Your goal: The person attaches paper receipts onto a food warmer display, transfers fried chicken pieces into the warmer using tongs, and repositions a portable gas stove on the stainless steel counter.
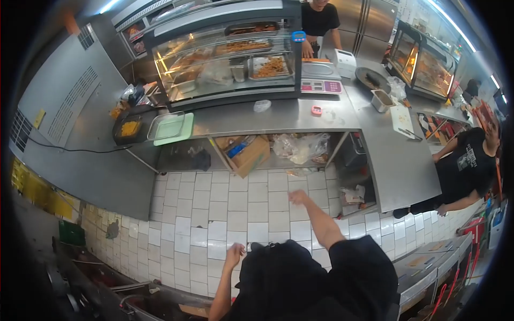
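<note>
My right hand (pixel 299 198) reaches forward over the tiled floor, short of the steel counter (pixel 235 124). Its fingers are curled in, and I see nothing in them. Low beside my body hangs my left hand (pixel 234 254), fingers loosely bent and partly apart, with no object visible in it. Neither hand touches anything. Under the counter, ahead of my right hand, are a cardboard box (pixel 251 155) and clear plastic bags (pixel 301 148). On top sit a pink timer (pixel 316 110), a light green tray (pixel 182 130) and a black pan (pixel 120 136) with yellow food.
A glass display case (pixel 225 59) holds trays of food. Right of it stands a pink-and-white scale (pixel 321 86). One person (pixel 320 24) stands behind the counter; another person (pixel 471 160) is at the right with a raised hand. A side counter (pixel 396 166) juts toward me.
</note>
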`<action>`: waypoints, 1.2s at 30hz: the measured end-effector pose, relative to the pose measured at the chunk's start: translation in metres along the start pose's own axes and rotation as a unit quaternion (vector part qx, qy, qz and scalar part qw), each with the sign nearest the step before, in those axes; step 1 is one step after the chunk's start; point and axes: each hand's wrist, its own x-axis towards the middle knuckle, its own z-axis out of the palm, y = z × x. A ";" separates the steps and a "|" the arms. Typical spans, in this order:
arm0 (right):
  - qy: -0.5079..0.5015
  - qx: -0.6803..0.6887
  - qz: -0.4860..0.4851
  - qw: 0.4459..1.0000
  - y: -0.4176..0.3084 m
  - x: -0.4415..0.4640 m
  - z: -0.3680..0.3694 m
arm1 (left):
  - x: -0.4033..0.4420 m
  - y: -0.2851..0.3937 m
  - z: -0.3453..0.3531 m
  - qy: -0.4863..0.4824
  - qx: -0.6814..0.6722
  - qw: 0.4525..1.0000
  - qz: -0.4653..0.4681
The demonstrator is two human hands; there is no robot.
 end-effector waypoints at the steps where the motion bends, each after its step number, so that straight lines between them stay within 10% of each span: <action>1: -0.006 0.156 0.038 0.987 -0.022 0.034 -0.057 | -0.016 -0.066 -0.013 0.046 0.078 0.996 -0.002; 2: 0.045 0.391 0.248 0.885 -0.067 0.058 -0.119 | -0.031 -0.127 -0.026 0.091 0.154 0.984 -0.012; 5: 0.118 0.297 0.110 0.941 -0.103 0.143 -0.230 | -0.091 -0.138 -0.053 0.090 -0.006 0.924 -0.371; 8: 0.240 0.258 0.071 0.933 -0.130 0.222 -0.296 | -0.111 -0.139 -0.067 0.083 -0.018 0.887 -0.455; 24: 0.398 0.298 0.026 0.867 -0.131 0.521 -0.467 | 0.118 -0.085 -0.062 0.119 0.051 0.936 -0.328; 29: 0.648 0.301 0.057 0.697 -0.164 0.515 -0.466 | 0.193 -0.052 -0.067 0.192 0.113 0.955 -0.196; 32: 0.657 0.340 0.054 0.671 -0.153 0.525 -0.469 | 0.220 -0.034 -0.070 0.214 -0.095 0.928 -0.290; 34: 0.630 0.358 0.052 0.687 -0.138 0.525 -0.474 | 0.216 -0.061 -0.072 0.159 -0.018 0.978 -0.134; 36: 0.602 0.379 0.049 0.702 -0.131 0.526 -0.477 | 0.218 -0.037 -0.068 0.168 -0.035 0.959 -0.224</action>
